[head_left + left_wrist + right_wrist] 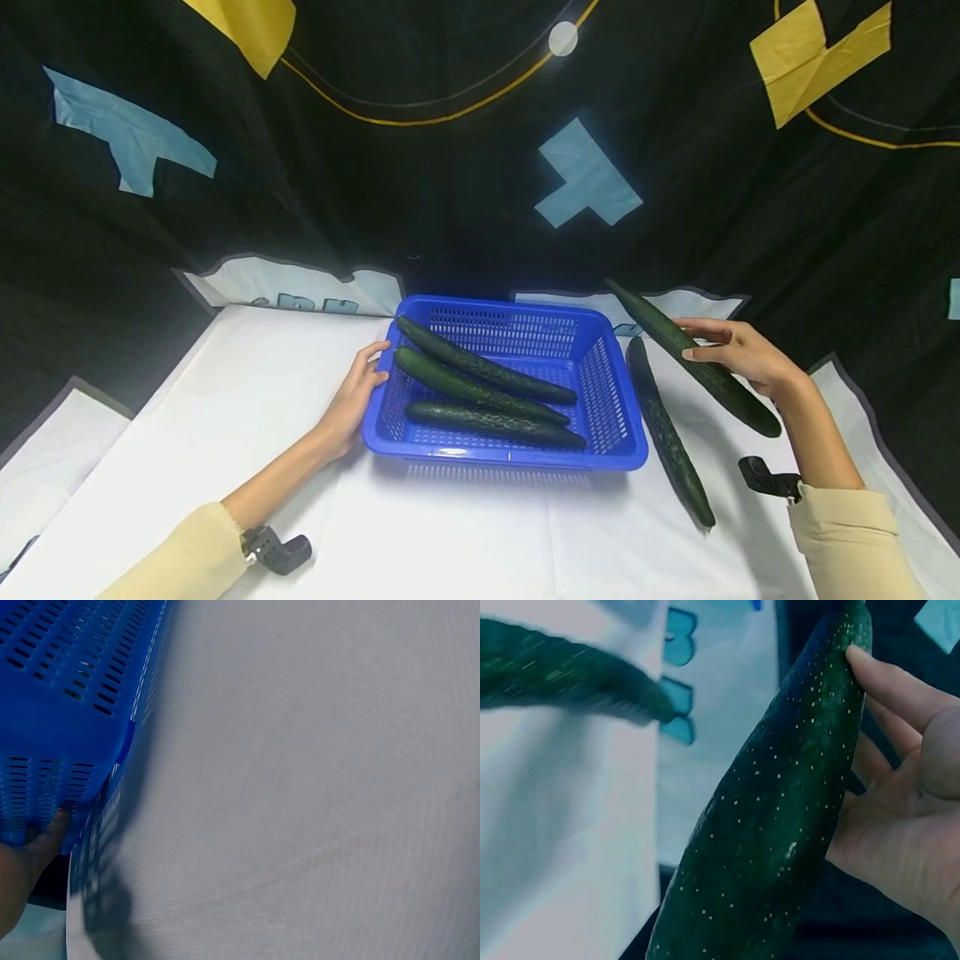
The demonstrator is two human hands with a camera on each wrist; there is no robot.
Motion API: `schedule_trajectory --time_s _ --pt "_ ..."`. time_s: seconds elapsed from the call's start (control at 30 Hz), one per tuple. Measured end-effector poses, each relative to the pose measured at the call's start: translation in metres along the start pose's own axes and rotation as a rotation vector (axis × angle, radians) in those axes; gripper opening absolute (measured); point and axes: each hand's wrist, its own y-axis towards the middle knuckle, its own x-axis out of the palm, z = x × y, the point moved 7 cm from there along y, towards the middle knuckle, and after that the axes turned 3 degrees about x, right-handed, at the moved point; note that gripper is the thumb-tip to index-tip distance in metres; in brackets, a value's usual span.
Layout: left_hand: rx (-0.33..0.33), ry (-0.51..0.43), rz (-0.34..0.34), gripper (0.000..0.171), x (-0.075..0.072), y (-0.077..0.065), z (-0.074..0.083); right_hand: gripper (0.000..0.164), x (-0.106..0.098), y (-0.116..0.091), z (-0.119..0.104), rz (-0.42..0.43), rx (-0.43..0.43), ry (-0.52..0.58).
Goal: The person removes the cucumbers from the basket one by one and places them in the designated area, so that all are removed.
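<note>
My right hand holds a dark green cucumber at the right, raised above the cloth, thumb on one side and fingers on the other. In the right wrist view the held cucumber shows pale dots. Beneath it, a second cucumber lies on the cloth along the basket's right side. My left hand grips the left rim of a blue plastic basket; a digit touches the slotted wall in the left wrist view. Inside lie three cucumbers: a back one, a middle one and a front one.
White cloth covers the table under the basket. Behind it hangs a black cloth with blue and yellow shapes. Both wrists carry dark straps with small devices, the left device and the right device.
</note>
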Motion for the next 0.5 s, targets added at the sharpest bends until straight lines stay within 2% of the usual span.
schedule_trajectory --time_s 0.27,0.5 --pt "0.001 -0.011 -0.006 0.054 0.001 0.0 0.001 0.068 0.008 -0.017 0.053 0.046 0.145 0.1" --pt "0.004 -0.009 -0.006 0.054 0.0 0.0 0.002 0.072 0.021 -0.028 0.087 0.061 0.25 0.137"
